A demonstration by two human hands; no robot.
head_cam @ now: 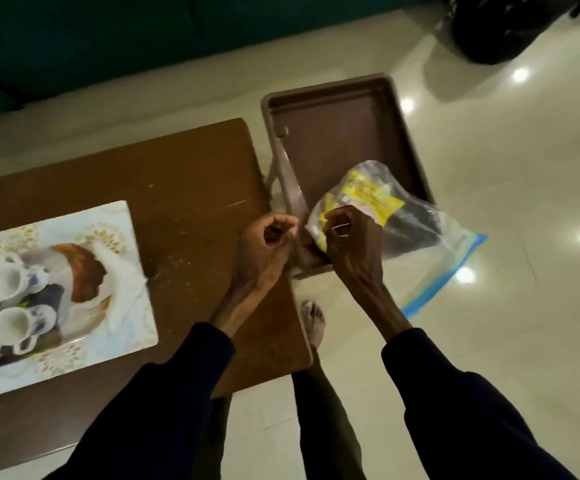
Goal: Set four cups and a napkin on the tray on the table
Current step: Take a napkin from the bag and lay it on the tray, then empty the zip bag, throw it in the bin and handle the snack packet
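Past the right edge of the wooden table [177, 174], above a brown plastic bin [344, 133] that stands on the pale tiled floor [506, 202], both hands are seen curled closed with the fingers drawn in toward the palms. The left hand [268, 244] is held over the table's right edge, its fingertips pinched together on what looks like a thin clear strip, though the blur leaves that unsure. The right hand [351, 237] is closed on the near edge of a clear zip bag [403, 216], in which a yellow printed packet [371, 195] and some darker contents can be made out; the bag lies half in the bin and half over its near right rim, its blue seal strip reaching down to the floor. Dark sleeves [455, 410] cover both forearms, and a bare foot [313, 320] is visible on the floor just beside the table's near right corner. Toward the left edge of the table, well apart from the hands, a rectangular patterned tray [115, 341] is set, and white cups [6, 280] with blue markings are grouped on its left part, partly cut off by the frame. A white napkin [122, 275] lies on the right part of the tray, beside a brown printed motif.
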